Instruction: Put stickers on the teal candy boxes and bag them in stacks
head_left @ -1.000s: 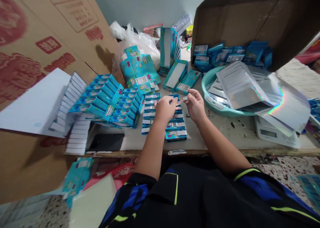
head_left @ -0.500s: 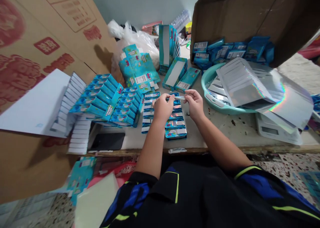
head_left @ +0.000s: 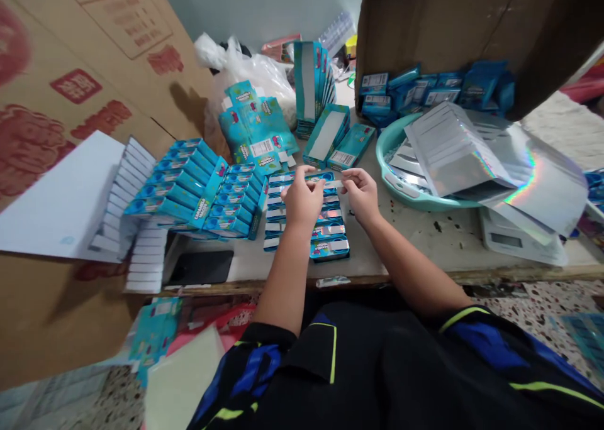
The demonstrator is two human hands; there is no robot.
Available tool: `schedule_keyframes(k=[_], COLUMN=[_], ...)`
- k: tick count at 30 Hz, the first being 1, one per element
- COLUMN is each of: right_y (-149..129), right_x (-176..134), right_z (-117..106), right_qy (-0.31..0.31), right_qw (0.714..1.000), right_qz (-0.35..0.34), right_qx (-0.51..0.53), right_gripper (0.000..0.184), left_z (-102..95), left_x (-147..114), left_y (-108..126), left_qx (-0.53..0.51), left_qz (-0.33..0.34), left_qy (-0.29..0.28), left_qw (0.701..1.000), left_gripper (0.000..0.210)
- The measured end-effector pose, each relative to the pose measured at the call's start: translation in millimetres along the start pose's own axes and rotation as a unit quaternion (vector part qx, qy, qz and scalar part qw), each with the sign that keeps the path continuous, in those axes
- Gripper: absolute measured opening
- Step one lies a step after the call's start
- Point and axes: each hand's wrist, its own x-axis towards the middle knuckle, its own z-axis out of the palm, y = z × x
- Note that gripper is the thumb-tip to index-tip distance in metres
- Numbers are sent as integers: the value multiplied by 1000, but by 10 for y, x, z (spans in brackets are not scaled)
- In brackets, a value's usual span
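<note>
The right hand point(head_left: 361, 194) has its thumb and fingers pinched together on the right end of a short, narrow, whitish strip point(head_left: 334, 184). The left hand point(head_left: 304, 197) is at the left end of this strip, with its thumb tip close to it and its fingers bent; whether it also grips the strip, one cannot tell. The strip extends between the two hands, over the rear part of the small blue printed boxes point(head_left: 329, 249). These boxes are arranged in two columns, side by side, near the middle of the front edge of the pale, stained worktop point(head_left: 425, 244), and white or shiny bands run across their tops.

Toward the left end of the worktop, a blue printed cardboard tray point(head_left: 202, 209) holds rows of slim blue boxes point(head_left: 182, 181). A flat, black, rectangular object point(head_left: 201, 268) lies at the front edge, before this tray. Toward the rear edge, a flattened blue printed carton point(head_left: 257, 128) is in front of a translucent plastic bag point(head_left: 271, 78).

On the right side, a round turquoise plastic basin point(head_left: 408, 198) carries silvery sheets point(head_left: 455, 150), which reach out above a white scale point(head_left: 523, 244). Behind the basin, an open brown cardboard box point(head_left: 434, 21) contains blue packets point(head_left: 481, 90).
</note>
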Motion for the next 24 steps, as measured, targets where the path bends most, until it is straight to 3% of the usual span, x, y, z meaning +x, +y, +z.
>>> schedule_keyframes(k=[8,15,24], right_y=[73,102,231], right_x=[44,31,9], right_z=[-11,-30,-32], right_qy=[1,-18,-55], right_qw=[999,997,990], right_qz=[48,68,119], right_qx=[-21,-34,-58], right_gripper=[19,16,31], left_z=[65,91,79], left_x=[100,56,15], left_y=[14,-19,44], left_qx=[130,121,163], left_qz=[-27,-3,18], left_qy=[-23,-11,-33], left_qw=[991,993,986], left_gripper=[28,26,24])
